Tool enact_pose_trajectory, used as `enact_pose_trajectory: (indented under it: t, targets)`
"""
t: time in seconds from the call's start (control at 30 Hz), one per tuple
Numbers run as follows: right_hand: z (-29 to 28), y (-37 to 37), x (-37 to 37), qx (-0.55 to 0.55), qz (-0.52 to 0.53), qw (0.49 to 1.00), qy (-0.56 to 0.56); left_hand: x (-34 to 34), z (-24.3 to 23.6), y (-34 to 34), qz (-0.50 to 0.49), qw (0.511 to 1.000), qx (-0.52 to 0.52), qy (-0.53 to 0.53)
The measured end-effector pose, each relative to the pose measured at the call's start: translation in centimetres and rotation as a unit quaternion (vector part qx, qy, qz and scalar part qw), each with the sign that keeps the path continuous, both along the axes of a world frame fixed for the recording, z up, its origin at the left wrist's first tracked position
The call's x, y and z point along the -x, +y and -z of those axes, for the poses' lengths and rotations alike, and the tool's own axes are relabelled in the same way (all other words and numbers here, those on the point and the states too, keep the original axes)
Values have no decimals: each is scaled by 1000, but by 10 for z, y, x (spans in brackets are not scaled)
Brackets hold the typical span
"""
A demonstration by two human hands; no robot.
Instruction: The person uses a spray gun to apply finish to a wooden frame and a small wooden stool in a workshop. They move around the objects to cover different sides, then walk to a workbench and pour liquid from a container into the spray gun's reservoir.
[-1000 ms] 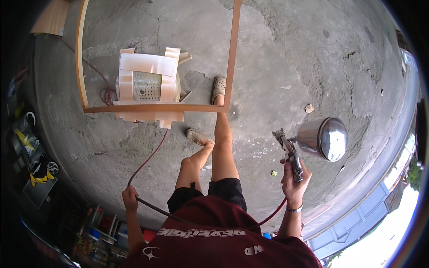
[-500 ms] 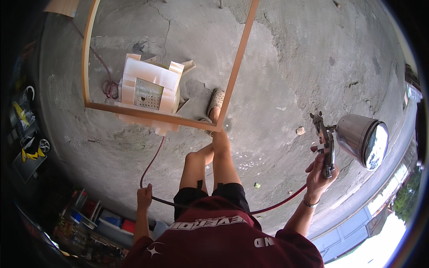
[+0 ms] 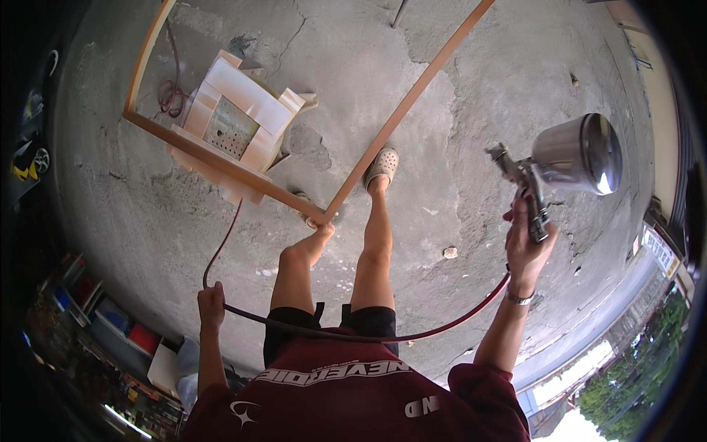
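Note:
My right hand point(image 3: 529, 247) grips a metal spray gun point(image 3: 532, 193) by its handle, raised at the right. On the gun sits a large silver paint cup point(image 3: 571, 153), tilted to the side. From the gun's handle a dark red air hose point(image 3: 442, 331) sags across my lap to my left hand point(image 3: 211, 306), whose fingers are closed around it. Beyond that hand the hose runs forward beneath the frame. A brown wooden frame point(image 3: 420, 87) extends in front of me, its near corner close to my feet. Both hands are apart from the frame.
Inside the frame's outline stands a stool-like support point(image 3: 243, 96) with pale boards and a perforated top. A hose coil point(image 3: 171, 99) lies beside it. My clog point(image 3: 383, 163) is near the frame. A small stone point(image 3: 450, 253) lies on the concrete. Storage bins point(image 3: 143, 337) stand at lower left.
My right hand and the spray gun have moved slightly up and left. My legs have parted in a step. The view has turned, so the frame and support appear rotated and shifted left.

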State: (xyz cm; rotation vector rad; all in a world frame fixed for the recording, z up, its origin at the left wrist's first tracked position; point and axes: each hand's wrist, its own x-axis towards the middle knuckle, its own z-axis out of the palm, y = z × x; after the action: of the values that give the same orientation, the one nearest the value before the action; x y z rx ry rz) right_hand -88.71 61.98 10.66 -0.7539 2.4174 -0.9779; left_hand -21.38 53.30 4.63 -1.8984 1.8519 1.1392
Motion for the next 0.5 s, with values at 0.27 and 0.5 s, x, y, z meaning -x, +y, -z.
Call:
enact_pose_trajectory:
  t: [0.27, 0.5]
  targets:
    - [-31, -18, -19, -81, -199, 965, -149, 37, -10, 13, -110, 994, 6, 4]
    - [21, -95, 81, -65, -183, 981, -22, 82, -19, 30, -123, 992, 21, -1]
